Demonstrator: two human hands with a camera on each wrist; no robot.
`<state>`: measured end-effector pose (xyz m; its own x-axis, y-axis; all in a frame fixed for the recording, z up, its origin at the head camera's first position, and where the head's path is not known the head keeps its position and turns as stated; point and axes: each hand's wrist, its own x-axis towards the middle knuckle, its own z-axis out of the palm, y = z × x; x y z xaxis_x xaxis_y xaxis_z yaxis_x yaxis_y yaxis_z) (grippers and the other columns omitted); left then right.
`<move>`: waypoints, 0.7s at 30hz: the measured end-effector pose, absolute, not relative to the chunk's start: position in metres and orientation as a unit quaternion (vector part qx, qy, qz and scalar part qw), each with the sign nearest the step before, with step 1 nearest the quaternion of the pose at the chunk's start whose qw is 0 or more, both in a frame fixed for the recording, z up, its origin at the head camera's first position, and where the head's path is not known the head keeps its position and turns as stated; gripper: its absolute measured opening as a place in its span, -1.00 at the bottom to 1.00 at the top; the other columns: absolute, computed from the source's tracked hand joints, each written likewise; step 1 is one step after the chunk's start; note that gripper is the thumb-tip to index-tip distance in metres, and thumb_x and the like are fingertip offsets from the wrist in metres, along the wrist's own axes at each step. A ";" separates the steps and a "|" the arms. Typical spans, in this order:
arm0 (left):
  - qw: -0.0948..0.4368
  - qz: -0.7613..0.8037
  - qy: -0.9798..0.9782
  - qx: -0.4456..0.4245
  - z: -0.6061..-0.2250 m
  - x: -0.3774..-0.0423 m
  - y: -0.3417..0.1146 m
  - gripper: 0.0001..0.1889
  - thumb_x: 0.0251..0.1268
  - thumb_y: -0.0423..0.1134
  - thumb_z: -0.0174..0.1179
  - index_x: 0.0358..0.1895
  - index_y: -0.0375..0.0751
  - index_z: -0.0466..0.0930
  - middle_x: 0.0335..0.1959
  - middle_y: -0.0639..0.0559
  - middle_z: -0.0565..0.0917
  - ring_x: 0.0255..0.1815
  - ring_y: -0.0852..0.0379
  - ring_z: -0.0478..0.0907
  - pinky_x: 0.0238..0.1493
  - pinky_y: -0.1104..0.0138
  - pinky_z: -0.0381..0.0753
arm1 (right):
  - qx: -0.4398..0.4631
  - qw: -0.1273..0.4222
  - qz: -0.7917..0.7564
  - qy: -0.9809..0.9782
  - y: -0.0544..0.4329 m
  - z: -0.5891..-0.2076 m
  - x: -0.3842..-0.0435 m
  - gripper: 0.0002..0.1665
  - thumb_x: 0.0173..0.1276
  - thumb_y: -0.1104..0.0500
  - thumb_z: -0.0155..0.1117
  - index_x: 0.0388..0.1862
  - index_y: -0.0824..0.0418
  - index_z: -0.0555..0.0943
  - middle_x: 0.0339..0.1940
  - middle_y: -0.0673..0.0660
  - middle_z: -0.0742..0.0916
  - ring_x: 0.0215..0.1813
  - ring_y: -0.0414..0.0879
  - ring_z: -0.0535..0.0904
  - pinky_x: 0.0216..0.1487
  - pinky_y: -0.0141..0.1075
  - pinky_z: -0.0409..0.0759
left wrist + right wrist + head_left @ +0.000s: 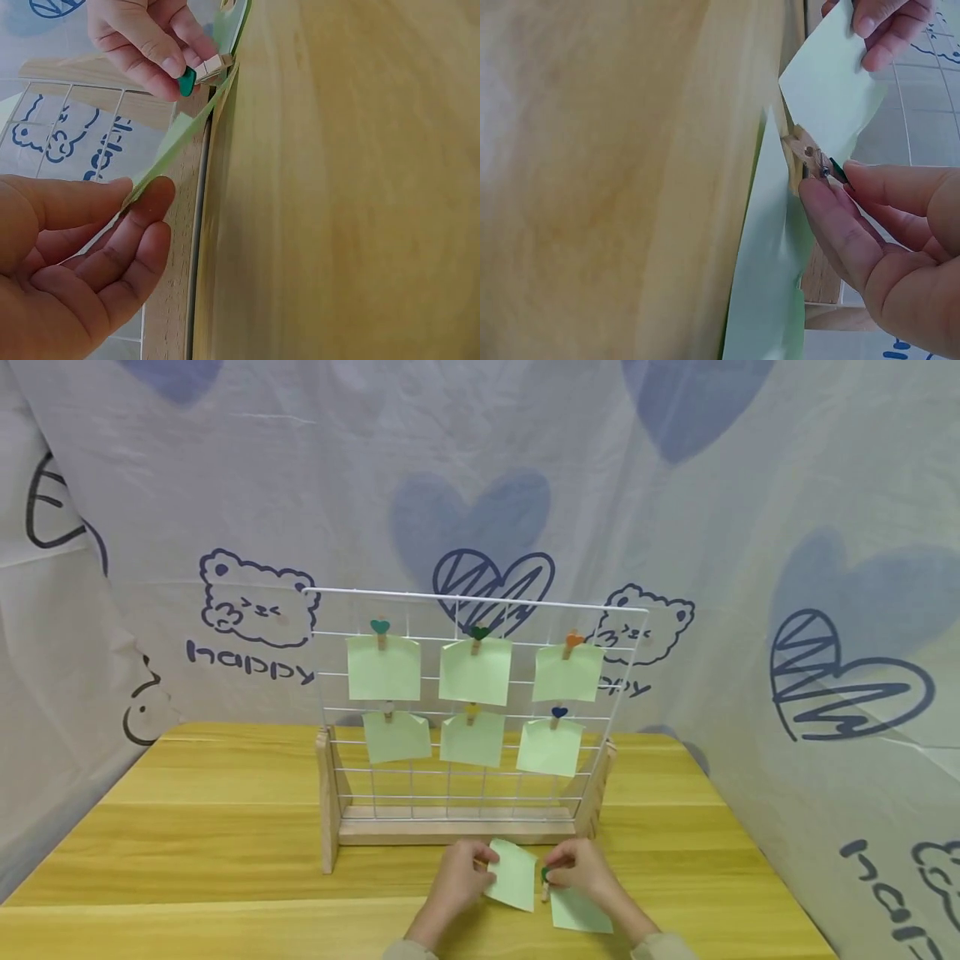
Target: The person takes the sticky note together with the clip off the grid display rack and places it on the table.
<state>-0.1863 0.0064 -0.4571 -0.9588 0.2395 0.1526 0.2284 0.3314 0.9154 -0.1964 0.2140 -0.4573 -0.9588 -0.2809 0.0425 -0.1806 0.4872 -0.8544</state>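
Head view: my left hand (463, 877) pinches a green note (514, 877) by its edge, seemingly to spare its face; just beside, my right hand (585, 868) pinches a heart clip (544, 893) by one end, tip free.

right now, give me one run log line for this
left hand: holds green note; right hand: pinches clothespin; second note: on table; grid rack: six clipped notes
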 end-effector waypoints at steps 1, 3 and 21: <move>0.008 0.556 0.819 0.143 -0.457 -0.186 0.006 -0.82 -0.16 -0.65 0.16 -0.39 -0.47 0.56 -0.48 -0.09 0.56 -0.53 0.15 0.43 -0.56 0.42 0.49 | -0.134 0.053 -0.485 0.863 0.213 -0.458 -0.196 -0.89 0.00 0.52 0.25 -0.42 0.53 0.56 -0.53 0.19 0.63 -0.50 -0.07 0.55 -0.52 -0.35 0.57; 0.011 0.546 0.825 0.143 -0.457 -0.185 0.005 -0.83 -0.15 -0.64 0.17 -0.39 -0.46 0.56 -0.47 -0.10 0.57 -0.51 0.13 0.45 -0.54 0.40 0.51 | -0.131 0.052 -0.481 0.865 0.212 -0.459 -0.196 -0.89 -0.02 0.54 0.24 -0.43 0.52 0.56 -0.55 0.16 0.63 -0.51 -0.09 0.55 -0.54 -0.35 0.57; 0.041 0.454 0.873 0.171 -0.454 -0.183 -0.004 -0.88 -0.08 -0.42 0.27 -0.44 -0.41 0.58 -0.49 -0.08 0.59 -0.44 0.04 0.51 -0.36 0.22 0.54 | -0.151 0.050 -0.422 0.893 0.202 -0.462 -0.194 -0.89 0.00 0.53 0.21 -0.45 0.43 0.58 -0.59 0.06 0.61 -0.63 -0.15 0.47 -0.74 -0.38 0.47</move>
